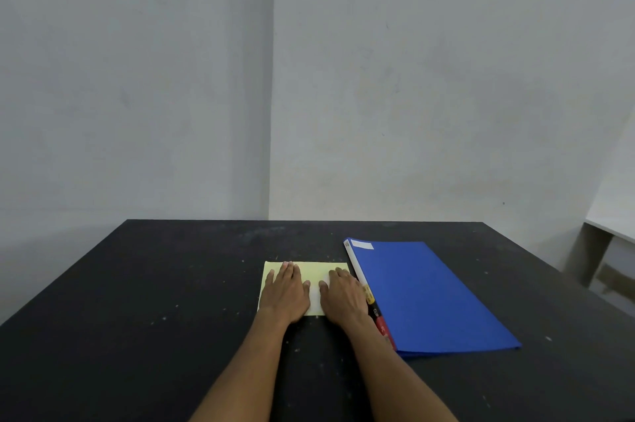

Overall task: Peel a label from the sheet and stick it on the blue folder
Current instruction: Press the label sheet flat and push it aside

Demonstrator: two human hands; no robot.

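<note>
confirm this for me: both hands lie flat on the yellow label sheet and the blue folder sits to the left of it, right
Not quite. The head view shows the blue folder to the right of the yellow label sheet, not the left. The left hand and right hand do lie flat on the sheet.

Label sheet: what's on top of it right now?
Both hands lie flat, palms down, on the label sheet: left hand on its left part, right hand on its right. They cover most of it, so individual labels underneath cannot be seen.

Black speckled table [144,301]; grey walls [412,78]; white shelf [611,225] right.
</note>
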